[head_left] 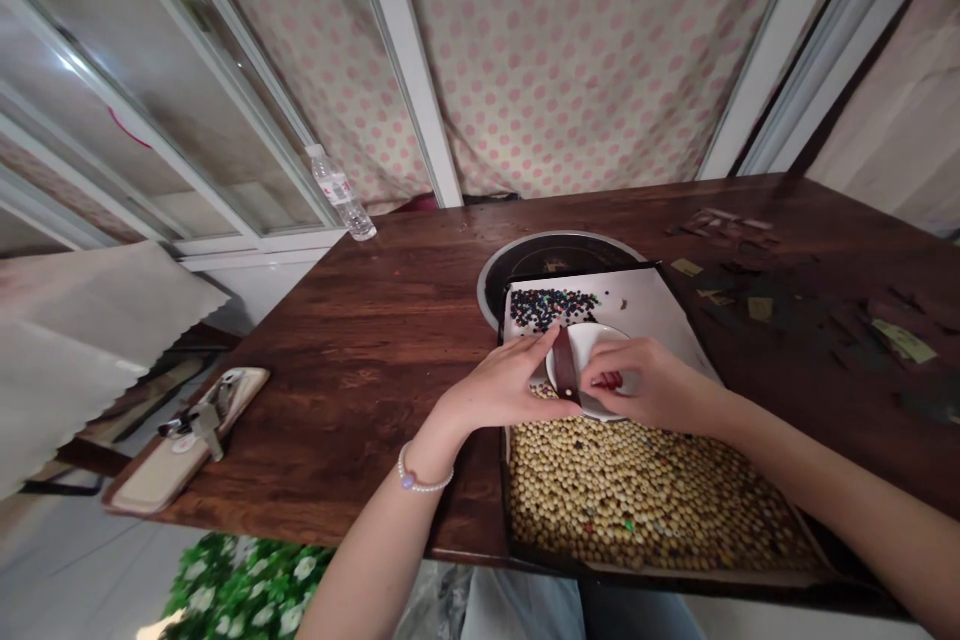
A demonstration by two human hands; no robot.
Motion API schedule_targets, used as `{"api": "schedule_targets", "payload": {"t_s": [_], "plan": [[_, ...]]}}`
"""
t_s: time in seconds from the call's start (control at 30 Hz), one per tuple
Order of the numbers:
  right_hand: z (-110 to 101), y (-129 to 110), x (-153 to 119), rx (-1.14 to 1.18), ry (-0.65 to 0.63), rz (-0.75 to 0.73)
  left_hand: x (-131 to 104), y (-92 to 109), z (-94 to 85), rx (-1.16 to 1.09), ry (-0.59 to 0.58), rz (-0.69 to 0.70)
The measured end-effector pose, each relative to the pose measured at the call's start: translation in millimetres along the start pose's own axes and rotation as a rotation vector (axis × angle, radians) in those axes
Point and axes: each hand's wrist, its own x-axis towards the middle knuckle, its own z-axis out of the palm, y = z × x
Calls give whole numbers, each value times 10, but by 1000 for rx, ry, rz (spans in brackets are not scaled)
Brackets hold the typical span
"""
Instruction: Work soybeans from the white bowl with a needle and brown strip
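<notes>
A black-edged tray (694, 325) with a pale lining lies on the table. Yellow beads (645, 495) fill its near part, and dark beads (551, 308) are gathered at its far left. Between them sits a round white dish (596, 335) with a dark brown strap (565, 365) across its left side. My left hand (517, 380) grips that strap, thumb and fingers at its two ends. Over the dish, my right hand (637, 385) has its fingers curled together beside small dark red pieces (611, 380); whether it pinches any of them is hard to make out.
A round black plate (499, 265) lies partly under the tray's far end. Dark scraps and yellow paper pieces (904, 340) are scattered at right. A water bottle (341, 192) stands at the far left edge, and a small tray (142, 485) holds keys (206, 428) at left.
</notes>
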Motion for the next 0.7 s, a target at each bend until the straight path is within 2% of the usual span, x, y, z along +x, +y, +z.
{"api": "schedule_targets", "payload": {"t_s": [0.1,0.13,0.27,0.37,0.4,0.53,0.67,0.7], "plan": [[-13,-3,0,-33,103,109,-3,2,-5,1,-1,5],[-15,-4,-3,-31,103,126,-2,2,-5,3,-2,9],[-8,-10,-14,56,-44,131,-2,-8,2,11,-1,13],[-9,-1,7,-7,54,171,-9,-19,13,3,18,28],[-17,6,24,-17,47,172,-13,-23,16,0,26,31],[-85,38,129,-8,-135,143,-27,-27,22,7,33,14],[-116,34,200,-149,-34,125,-38,-31,19,14,32,15],[-113,24,195,-116,-62,119,-40,-34,19,14,35,21]]}}
